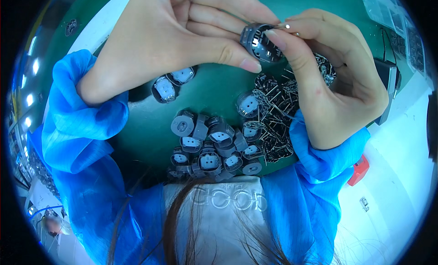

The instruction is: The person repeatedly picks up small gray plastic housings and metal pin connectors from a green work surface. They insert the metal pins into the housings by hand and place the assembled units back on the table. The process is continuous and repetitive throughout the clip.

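Observation:
Between my left hand (159, 44) and right hand (333, 73), near the top of the view, is a dark grey round plastic housing (248, 39). The left thumb and fingers grip its side. My right thumb and forefinger pinch a small dark circuit board (269, 48) at the housing's open face. Thin metal leads (287, 26) stick out by the right fingertips. Whether the board is fully inside the housing I cannot tell. Below the right hand lies a heap of small boards with wire leads (278, 128).
Several similar grey housings (210, 161) with pale inserts are piled near me on the green mat (150, 128). Two more housings (164, 89) lie under my left wrist. A clear plastic box (388, 14) is at the far right. A red object (359, 170) sits beside my right sleeve.

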Demonstrator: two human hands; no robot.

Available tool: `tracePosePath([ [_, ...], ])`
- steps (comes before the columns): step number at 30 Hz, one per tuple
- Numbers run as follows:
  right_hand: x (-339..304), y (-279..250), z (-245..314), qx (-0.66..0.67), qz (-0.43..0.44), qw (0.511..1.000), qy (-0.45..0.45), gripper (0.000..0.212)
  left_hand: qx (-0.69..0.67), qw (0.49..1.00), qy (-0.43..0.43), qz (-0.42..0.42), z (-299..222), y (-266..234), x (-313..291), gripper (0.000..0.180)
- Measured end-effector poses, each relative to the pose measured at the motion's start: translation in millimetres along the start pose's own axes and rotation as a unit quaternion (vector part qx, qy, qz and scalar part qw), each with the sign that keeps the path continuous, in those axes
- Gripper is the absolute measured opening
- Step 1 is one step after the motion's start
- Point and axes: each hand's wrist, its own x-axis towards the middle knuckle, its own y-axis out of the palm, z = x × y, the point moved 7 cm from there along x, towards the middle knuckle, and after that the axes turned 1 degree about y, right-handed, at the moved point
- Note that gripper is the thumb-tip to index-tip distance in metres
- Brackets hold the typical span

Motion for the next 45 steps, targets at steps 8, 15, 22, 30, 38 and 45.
tracePosePath([
  [8,-4.9,-2.0,-14.4,0.131,-0.067,0.989,0.002,0.017,-0.014,0.996,-0.031,-0.079,-12.2,-1.5,-11.7,0.044],
  [15,-12.8,-1.4,-13.1,0.146,-0.138,0.973,-0.117,0.019,0.016,0.996,-0.029,-0.083,-11.6,4.0,-9.2,0.042],
  [22,-3.8,-6.1,16.4,-0.059,-0.077,0.988,-0.119,0.025,0.063,0.993,-0.001,-0.099,-15.0,7.8,-12.9,0.038],
  [30,-8.8,-6.9,17.1,-0.085,-0.122,0.978,-0.145,0.029,0.128,0.989,0.004,-0.077,-32.5,16.2,-10.0,0.037],
  [38,1.0,4.6,2.1,0.06,-0.051,0.996,-0.032,0.028,0.074,0.99,-0.036,-0.11,-15.8,-1.9,-11.1,0.03],
  [45,-13.8,28.5,-28.4,0.339,0.058,0.932,0.116,0.031,0.203,0.975,0.043,-0.074,-31.5,7.8,-12.8,0.034],
])
